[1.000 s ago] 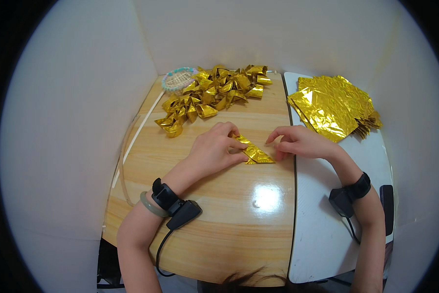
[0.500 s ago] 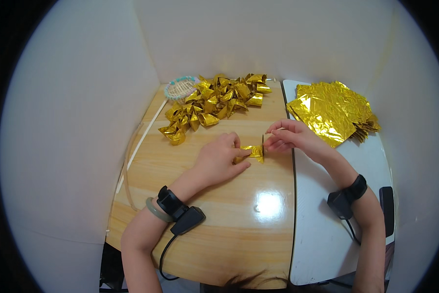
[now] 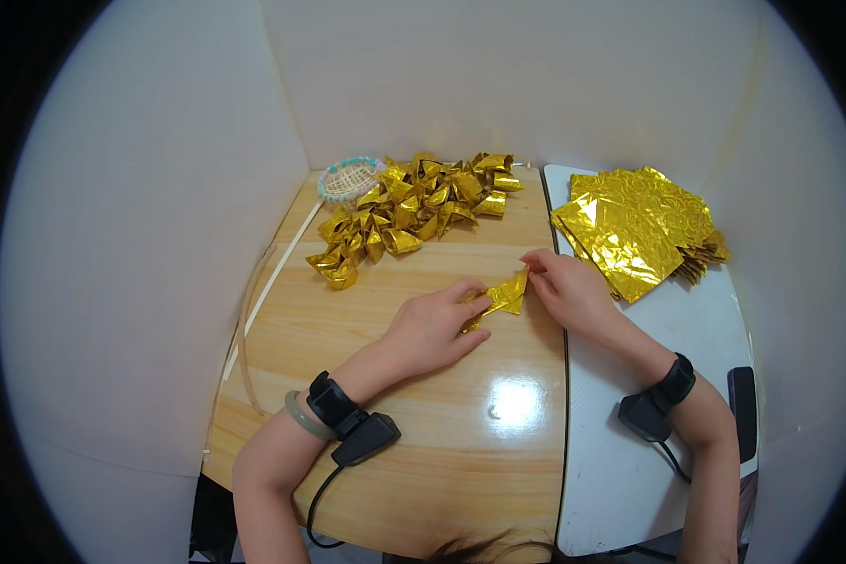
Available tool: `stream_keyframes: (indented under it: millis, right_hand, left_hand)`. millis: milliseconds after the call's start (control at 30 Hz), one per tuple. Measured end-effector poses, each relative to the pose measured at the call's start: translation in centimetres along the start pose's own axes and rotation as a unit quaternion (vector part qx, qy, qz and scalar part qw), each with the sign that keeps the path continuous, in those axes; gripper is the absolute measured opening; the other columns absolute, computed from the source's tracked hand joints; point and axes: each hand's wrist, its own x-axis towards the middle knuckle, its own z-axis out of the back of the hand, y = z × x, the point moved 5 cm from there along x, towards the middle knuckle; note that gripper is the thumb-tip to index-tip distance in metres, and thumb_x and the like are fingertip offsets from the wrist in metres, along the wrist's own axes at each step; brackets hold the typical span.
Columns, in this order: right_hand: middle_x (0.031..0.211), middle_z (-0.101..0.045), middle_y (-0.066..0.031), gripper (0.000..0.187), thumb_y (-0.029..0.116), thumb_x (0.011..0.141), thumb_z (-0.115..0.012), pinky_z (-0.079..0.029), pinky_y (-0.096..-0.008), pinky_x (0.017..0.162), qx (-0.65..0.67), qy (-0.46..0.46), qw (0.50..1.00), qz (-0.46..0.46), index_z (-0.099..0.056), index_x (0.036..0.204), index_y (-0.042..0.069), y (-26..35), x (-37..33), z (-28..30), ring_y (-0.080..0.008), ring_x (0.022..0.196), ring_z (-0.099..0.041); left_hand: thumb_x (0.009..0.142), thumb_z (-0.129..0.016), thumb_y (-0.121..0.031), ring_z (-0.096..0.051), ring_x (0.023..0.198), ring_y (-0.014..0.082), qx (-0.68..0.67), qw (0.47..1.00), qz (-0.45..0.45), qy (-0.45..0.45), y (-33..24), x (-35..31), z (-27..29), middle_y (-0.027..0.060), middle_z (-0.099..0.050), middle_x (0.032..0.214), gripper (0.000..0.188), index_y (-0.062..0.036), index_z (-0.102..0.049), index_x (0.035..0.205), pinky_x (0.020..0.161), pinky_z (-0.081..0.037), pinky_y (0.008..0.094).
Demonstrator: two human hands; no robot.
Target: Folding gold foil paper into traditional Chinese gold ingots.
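Note:
A small piece of gold foil paper, partly folded, lies on the wooden tabletop between my two hands. Over its left end, my left hand is closed, with fingers and thumb on the foil. The fingertips of my right hand pinch the upper right corner of the same foil, which comes to a point there. Part of the foil is hidden under the left fingers. Folded gold foil pieces sit in a loose heap at the far left, curled and boat-like. At the far right is a stack of flat gold foil sheets.
A small woven ring with a beaded rim and a white stick lie along the left edge. The wooden table meets a white table at a dark seam. A black phone-like object lies far right. Pale walls surround the tables.
The foil's right end has gone from a flat strip to a raised slanted corner. My right hand has shifted slightly right, still at that end. The whole view has dropped a little.

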Motion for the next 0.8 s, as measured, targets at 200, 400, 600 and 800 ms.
stream_keyframes:
  millis: [200, 400, 600, 800]
  right_hand:
    - [0.112, -0.061, -0.0113, 0.034, 0.003, 0.092, -0.046, -0.051, -0.0301, 0.08, 0.186, 0.033, 0.982, -0.015, -0.046, 0.126, 0.003, 0.5, 0.2, 0.0, -0.0197, 0.092, -0.065]
    - [0.119, -0.058, -0.014, 0.042, 0.003, 0.093, -0.043, -0.052, -0.0286, 0.081, 0.381, 0.053, 0.917, -0.104, -0.037, 0.134, 0.003, 0.3, -0.1, -0.9, -0.0179, 0.094, -0.063]
    - [0.117, -0.059, -0.0169, 0.042, 0.004, 0.092, -0.043, -0.052, -0.0283, 0.079, 0.409, 0.046, 0.905, -0.106, -0.037, 0.134, 0.001, 0.3, -0.3, -1.3, -0.0192, 0.095, -0.062]
    - [0.115, -0.061, -0.0165, 0.034, 0.005, 0.091, -0.045, -0.052, -0.0297, 0.078, 0.353, 0.041, 0.933, -0.06, -0.047, 0.125, 0.0, 1.4, -0.9, -0.7, -0.0194, 0.097, -0.063]
  left_hand:
    - [0.085, -0.059, -0.029, -0.063, 0.067, 0.0183, 0.03, 0.999, 0.015, 0.017, -0.6, 0.8, 0.0, 0.0067, -0.049, 0.113, 0.038, -0.0119, -0.059, 0.119, 0.065, -0.051, 0.0351]
    - [0.084, -0.059, -0.029, -0.062, 0.067, 0.0182, 0.047, 0.998, 0.036, 0.026, -0.5, 1.1, -0.4, 0.0059, -0.049, 0.111, 0.039, -0.0154, -0.059, 0.12, 0.064, -0.052, 0.0355]
    - [0.085, -0.058, -0.03, -0.063, 0.07, 0.0186, 0.042, 0.998, 0.046, 0.034, -0.4, 1.0, -0.5, 0.0067, -0.047, 0.113, 0.042, -0.0146, -0.056, 0.124, 0.067, -0.051, 0.0371]
    - [0.083, -0.062, -0.031, -0.062, 0.075, 0.0258, -0.017, 0.998, 0.066, 0.016, 0.3, 0.8, -0.1, 0.01, -0.047, 0.115, 0.053, -0.0062, -0.046, 0.126, 0.068, -0.051, 0.0383]
